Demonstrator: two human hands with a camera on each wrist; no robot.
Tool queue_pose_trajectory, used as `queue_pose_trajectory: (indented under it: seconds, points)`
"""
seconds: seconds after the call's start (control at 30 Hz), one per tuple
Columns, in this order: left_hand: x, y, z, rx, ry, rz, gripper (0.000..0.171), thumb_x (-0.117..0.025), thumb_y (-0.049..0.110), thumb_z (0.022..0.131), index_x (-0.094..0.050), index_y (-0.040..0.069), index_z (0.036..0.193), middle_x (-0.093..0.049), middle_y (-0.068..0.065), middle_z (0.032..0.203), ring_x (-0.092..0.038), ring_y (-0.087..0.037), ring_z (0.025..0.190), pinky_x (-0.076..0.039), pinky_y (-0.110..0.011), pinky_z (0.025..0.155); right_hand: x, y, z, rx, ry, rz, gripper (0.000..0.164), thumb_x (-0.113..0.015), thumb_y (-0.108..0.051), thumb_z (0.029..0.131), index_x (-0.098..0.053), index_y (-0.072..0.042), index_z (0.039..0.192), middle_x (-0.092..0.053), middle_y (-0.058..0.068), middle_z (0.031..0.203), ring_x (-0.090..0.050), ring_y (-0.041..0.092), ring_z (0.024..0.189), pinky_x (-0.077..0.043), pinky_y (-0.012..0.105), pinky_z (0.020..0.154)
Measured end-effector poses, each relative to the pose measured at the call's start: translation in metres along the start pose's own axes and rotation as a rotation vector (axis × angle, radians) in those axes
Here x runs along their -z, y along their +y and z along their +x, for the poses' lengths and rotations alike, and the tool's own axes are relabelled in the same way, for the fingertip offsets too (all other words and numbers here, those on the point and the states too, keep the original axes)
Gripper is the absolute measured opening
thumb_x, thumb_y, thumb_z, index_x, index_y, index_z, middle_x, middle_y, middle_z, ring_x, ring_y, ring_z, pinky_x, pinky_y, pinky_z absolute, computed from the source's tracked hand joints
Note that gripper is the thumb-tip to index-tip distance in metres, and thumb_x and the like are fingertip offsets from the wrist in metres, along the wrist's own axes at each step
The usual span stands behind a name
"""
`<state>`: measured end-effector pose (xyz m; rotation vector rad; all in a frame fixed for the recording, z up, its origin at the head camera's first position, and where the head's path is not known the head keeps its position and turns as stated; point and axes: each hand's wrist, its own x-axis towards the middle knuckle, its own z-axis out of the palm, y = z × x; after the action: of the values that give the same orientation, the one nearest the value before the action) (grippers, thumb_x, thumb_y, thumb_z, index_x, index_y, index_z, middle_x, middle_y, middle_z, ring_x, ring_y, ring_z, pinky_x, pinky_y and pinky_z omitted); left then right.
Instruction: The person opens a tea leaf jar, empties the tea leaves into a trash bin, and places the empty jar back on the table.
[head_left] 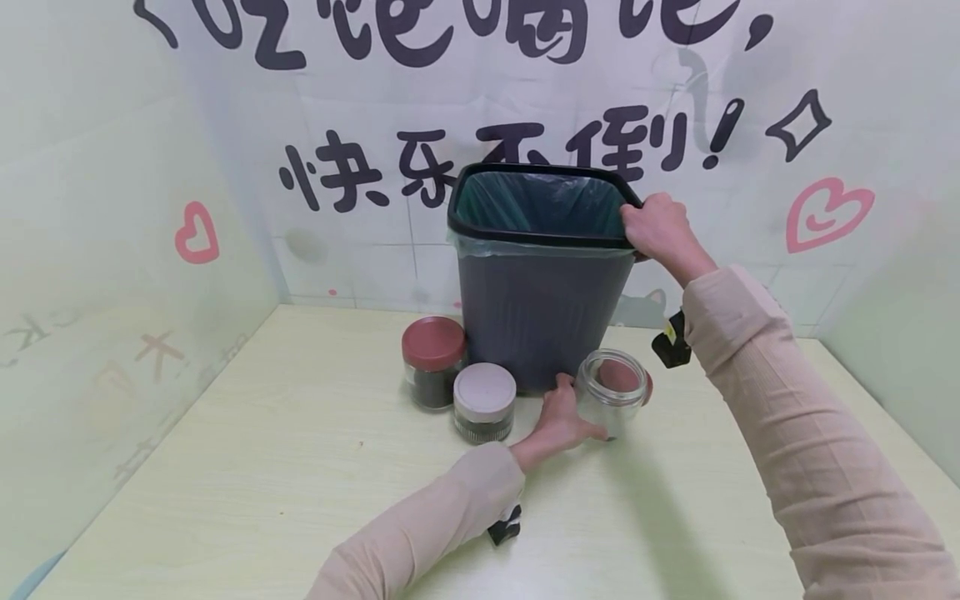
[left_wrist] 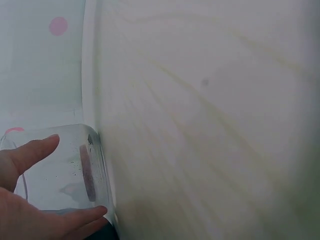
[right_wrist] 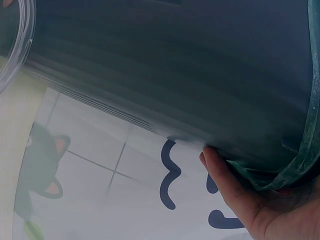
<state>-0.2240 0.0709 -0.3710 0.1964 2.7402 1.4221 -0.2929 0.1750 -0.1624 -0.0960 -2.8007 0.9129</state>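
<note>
My right hand (head_left: 660, 229) grips the right rim of a dark grey waste bin (head_left: 543, 308), its thumb showing against the bin wall in the right wrist view. A green bag lines the bin (head_left: 540, 200). Low in front, my left hand (head_left: 558, 421) is at the left side of a clear, lidless jar (head_left: 596, 408), thumb and straight fingers spread apart. In the left wrist view the thumb overlaps the clear jar (left_wrist: 55, 175); firm contact cannot be told. Behind the jar shows a reddish round lid (head_left: 648, 388), partly hidden.
Left of my left hand stand a jar with a pale lid (head_left: 484, 400) and a dark-filled jar with a red lid (head_left: 433, 362), both close to the bin. The pale wood table (head_left: 300, 467) meets a printed wall covering (head_left: 360, 267) behind and at the sides.
</note>
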Motion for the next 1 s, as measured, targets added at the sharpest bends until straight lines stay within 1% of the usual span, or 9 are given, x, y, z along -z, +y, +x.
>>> queue_pose_trajectory:
  seconds: [0.1, 0.3, 0.47, 0.57, 0.63, 0.7, 0.8, 0.9, 1.0]
  points:
    - [-0.001, 0.000, 0.000, -0.001, 0.004, -0.003, 0.075, -0.085, 0.010, 0.051, -0.040, 0.002, 0.111, -0.054, -0.018, 0.105, -0.048, -0.032, 0.106, -0.042, -0.034, 0.089, 0.000, 0.000, -0.001, 0.004, 0.000, -0.011, 0.034, -0.028, -0.024, 0.092, -0.045, 0.006, 0.091, -0.046, 0.026, 0.099, -0.055, 0.039, 0.089, -0.047, 0.038, 0.077]
    - [-0.002, 0.000, 0.001, -0.015, 0.017, 0.011, 0.072, -0.085, 0.011, 0.051, -0.042, 0.003, 0.108, -0.056, -0.018, 0.103, -0.050, -0.031, 0.104, -0.043, -0.033, 0.088, 0.000, 0.000, -0.002, 0.007, -0.006, -0.019, 0.039, -0.026, -0.024, 0.092, -0.045, 0.009, 0.097, -0.045, 0.027, 0.101, -0.054, 0.040, 0.091, -0.045, 0.040, 0.080]
    - [-0.001, 0.002, 0.003, -0.008, 0.013, 0.035, 0.071, -0.086, 0.012, 0.051, -0.044, 0.002, 0.107, -0.057, -0.018, 0.103, -0.052, -0.029, 0.103, -0.043, -0.031, 0.087, 0.000, 0.000, -0.001, 0.006, -0.010, -0.004, 0.038, -0.028, -0.024, 0.093, -0.045, 0.009, 0.098, -0.046, 0.026, 0.100, -0.059, 0.035, 0.080, -0.050, 0.035, 0.071]
    - [0.006, 0.003, 0.002, -0.003, -0.013, 0.091, 0.070, -0.085, 0.015, 0.053, -0.045, 0.001, 0.109, -0.056, -0.019, 0.104, -0.052, -0.029, 0.103, -0.044, -0.031, 0.087, 0.000, 0.000, 0.000, -0.008, -0.023, 0.030, 0.041, -0.028, -0.024, 0.093, -0.044, 0.011, 0.105, -0.045, 0.025, 0.102, -0.061, 0.028, 0.067, -0.052, 0.031, 0.062]
    - [0.012, 0.004, 0.001, -0.010, -0.032, 0.131, 0.068, -0.084, 0.016, 0.056, -0.045, 0.000, 0.110, -0.056, -0.020, 0.105, -0.052, -0.029, 0.104, -0.044, -0.031, 0.086, 0.000, 0.000, 0.001, -0.017, -0.030, 0.045, 0.043, -0.029, -0.025, 0.093, -0.043, 0.012, 0.109, -0.044, 0.024, 0.103, -0.060, 0.023, 0.063, -0.053, 0.030, 0.060]
    - [0.019, 0.005, -0.001, -0.029, -0.048, 0.165, 0.067, -0.082, 0.017, 0.059, -0.045, 0.000, 0.112, -0.057, -0.019, 0.106, -0.052, -0.029, 0.105, -0.045, -0.032, 0.085, 0.000, 0.000, 0.001, -0.025, -0.038, 0.058, 0.045, -0.029, -0.026, 0.093, -0.041, 0.013, 0.113, -0.043, 0.024, 0.104, -0.060, 0.021, 0.065, -0.053, 0.030, 0.060]
    - [0.031, 0.007, -0.004, -0.085, -0.058, 0.202, 0.064, -0.080, 0.017, 0.063, -0.045, 0.000, 0.115, -0.057, -0.018, 0.108, -0.051, -0.030, 0.105, -0.045, -0.032, 0.085, 0.001, 0.001, 0.001, -0.017, -0.039, 0.060, 0.045, -0.029, -0.027, 0.093, -0.042, 0.012, 0.111, -0.043, 0.022, 0.101, -0.060, 0.029, 0.074, -0.053, 0.030, 0.060]
    - [0.045, 0.009, -0.007, -0.167, -0.075, 0.232, 0.062, -0.077, 0.017, 0.067, -0.046, 0.000, 0.117, -0.057, -0.016, 0.111, -0.051, -0.029, 0.106, -0.044, -0.031, 0.086, 0.002, 0.002, 0.000, 0.002, -0.053, 0.074, 0.041, -0.028, -0.032, 0.093, -0.044, 0.006, 0.096, -0.041, 0.017, 0.092, -0.056, 0.032, 0.086, -0.053, 0.029, 0.060]
    - [0.060, 0.011, -0.007, -0.270, -0.091, 0.238, 0.059, -0.074, 0.016, 0.070, -0.046, -0.001, 0.119, -0.055, -0.015, 0.115, -0.051, -0.028, 0.108, -0.043, -0.031, 0.088, 0.005, 0.003, 0.000, 0.020, -0.079, 0.113, 0.047, -0.027, -0.038, 0.093, -0.045, 0.005, 0.094, -0.039, 0.014, 0.089, -0.052, 0.028, 0.088, -0.053, 0.026, 0.060]
